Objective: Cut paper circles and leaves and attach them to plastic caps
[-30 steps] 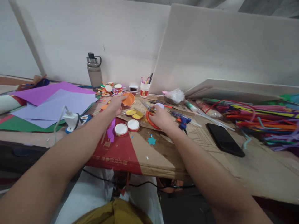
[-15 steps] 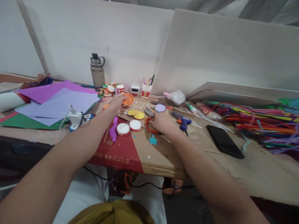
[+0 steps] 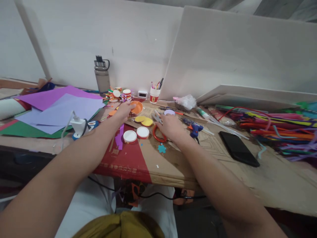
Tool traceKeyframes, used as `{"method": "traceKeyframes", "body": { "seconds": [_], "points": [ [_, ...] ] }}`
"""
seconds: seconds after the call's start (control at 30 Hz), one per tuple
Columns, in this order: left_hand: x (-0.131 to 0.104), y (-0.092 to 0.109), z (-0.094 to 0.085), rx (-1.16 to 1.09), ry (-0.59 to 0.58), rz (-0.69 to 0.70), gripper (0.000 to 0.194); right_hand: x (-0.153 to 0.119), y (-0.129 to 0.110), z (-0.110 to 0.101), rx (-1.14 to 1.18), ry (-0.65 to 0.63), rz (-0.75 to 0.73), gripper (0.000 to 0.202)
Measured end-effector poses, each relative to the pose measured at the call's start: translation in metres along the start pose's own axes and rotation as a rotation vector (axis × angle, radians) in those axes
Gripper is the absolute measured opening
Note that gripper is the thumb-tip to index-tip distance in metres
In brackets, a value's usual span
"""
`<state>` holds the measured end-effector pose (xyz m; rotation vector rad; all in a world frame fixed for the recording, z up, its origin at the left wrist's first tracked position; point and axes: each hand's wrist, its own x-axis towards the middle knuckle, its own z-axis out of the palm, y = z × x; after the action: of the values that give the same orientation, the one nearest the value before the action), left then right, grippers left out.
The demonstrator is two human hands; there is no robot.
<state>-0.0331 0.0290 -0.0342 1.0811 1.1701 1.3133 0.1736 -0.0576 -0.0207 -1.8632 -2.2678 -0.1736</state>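
My left hand [image 3: 125,111] is at the left rim of a small orange dish [image 3: 137,108], with its fingers closed on the edge; the thumb is hidden. My right hand [image 3: 169,125] lies over red-handled scissors [image 3: 158,135], fingers apart near the blades, with the handle loops outside its grip. Just beyond it is a lilac paper disc [image 3: 169,112]. Yellow paper discs [image 3: 147,122] lie between the hands. Closer to me are two white-topped round pieces, a left one [image 3: 130,136] and a right one [image 3: 143,132], plus a teal paper snowflake [image 3: 161,148].
Purple paper strips [image 3: 119,138] lie left of centre. Coloured sheets [image 3: 61,109], a power plug [image 3: 78,125] and a bottle [image 3: 101,77] are at left. A pen cup [image 3: 155,95] stands behind. To the right are a glue gun [image 3: 196,129], a phone [image 3: 237,148] and pipe cleaners [image 3: 269,129].
My right hand has shifted up off the scissors' handles, and its fingers have spread. My left hand has drawn slightly toward me, still at the orange dish.
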Motion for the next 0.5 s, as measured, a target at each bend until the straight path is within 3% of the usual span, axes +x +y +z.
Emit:
{"method": "traceKeyframes", "body": {
  "seconds": [0.13, 0.4, 0.5],
  "points": [
    [0.002, -0.004, 0.001, 0.001, -0.001, 0.011, 0.003, 0.009, 0.004, 0.016, 0.202, 0.133, -0.135, 0.039],
    [0.004, -0.005, 0.001, -0.091, -0.045, 0.02, 0.014, 0.029, -0.016, 0.033, 0.299, 0.035, -0.111, 0.06],
    [0.004, -0.002, 0.002, -0.13, -0.045, 0.008, 0.014, 0.033, -0.024, 0.035, 0.293, 0.016, -0.115, 0.058]
  ]
}}
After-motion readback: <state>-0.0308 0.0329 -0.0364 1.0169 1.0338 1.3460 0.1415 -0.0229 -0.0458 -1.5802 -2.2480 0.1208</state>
